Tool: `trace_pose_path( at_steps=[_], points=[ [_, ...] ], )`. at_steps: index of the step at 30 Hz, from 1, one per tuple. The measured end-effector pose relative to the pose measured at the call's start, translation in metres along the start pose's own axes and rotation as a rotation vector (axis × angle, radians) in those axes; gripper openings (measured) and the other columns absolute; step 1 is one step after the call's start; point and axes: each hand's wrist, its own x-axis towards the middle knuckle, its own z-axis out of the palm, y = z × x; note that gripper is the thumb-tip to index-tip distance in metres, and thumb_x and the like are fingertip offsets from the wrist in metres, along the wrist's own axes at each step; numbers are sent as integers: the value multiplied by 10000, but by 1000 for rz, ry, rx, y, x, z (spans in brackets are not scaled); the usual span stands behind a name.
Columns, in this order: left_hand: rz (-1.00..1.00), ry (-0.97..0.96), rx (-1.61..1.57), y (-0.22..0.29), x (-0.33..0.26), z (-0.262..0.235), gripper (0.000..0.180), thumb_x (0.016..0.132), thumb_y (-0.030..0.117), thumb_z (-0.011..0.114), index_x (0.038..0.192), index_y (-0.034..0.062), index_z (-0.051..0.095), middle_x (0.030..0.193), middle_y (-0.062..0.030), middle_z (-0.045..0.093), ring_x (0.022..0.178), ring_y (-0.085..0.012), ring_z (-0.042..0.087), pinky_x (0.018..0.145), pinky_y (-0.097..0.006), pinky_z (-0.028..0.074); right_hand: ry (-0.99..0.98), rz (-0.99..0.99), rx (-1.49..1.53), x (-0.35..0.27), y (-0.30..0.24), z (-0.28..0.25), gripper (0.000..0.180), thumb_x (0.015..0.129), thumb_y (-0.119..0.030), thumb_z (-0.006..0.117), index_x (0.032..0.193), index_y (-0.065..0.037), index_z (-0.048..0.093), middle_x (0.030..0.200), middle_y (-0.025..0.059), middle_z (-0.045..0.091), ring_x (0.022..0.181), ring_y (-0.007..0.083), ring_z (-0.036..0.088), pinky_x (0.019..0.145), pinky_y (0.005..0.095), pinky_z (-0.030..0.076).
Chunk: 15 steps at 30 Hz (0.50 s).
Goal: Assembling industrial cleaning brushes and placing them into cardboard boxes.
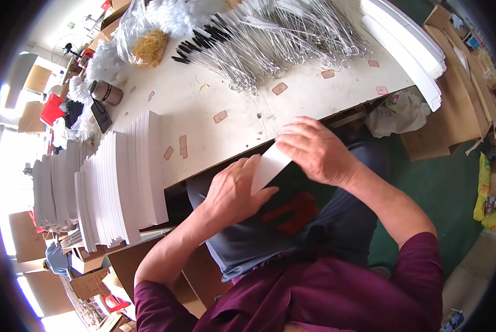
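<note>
Between my hands, over my lap at the table's front edge, is a narrow white paper carton (271, 164), slanting up to the right. My left hand (231, 185) is closed round its lower left end, with the thumb stretched along the near side. The fingers of my right hand (316, 150) are bent over the upper right end, somewhat blurred. Both ends of the carton are partly hidden by my fingers, so I cannot tell whether they are folded shut.
Left on the white table (226, 144) stands a row of white cartons (112, 185); flat white ones (405, 47) lie far right. Wire-handled brushes (275, 39) are heaped at the back, beside yellow rubber bands (150, 47), a bottle (106, 92) and a phone (101, 116). Cardboard (452, 94) stands right.
</note>
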Motion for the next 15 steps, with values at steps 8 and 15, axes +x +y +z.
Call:
trace_pose_path(
  at_steps=[8,15],
  points=[
    [-135,35,-237,-5,18,13,568,795,297,825,1192,-31,583,997,-257,723,964,-411,723,838,-462,578,224,272,77,-3,-27,-3,531,777,-101,820,1273,-20,650,1220,136,629,1180,306,601,1027,459,489],
    [-161,112,-211,-7,-3,33,597,782,269,838,1229,-19,567,1015,-239,721,959,-405,725,825,-464,592,355,393,204,-26,-45,28,448,843,-83,813,1250,18,655,970,124,685,808,283,678,680,373,565]
  ],
)
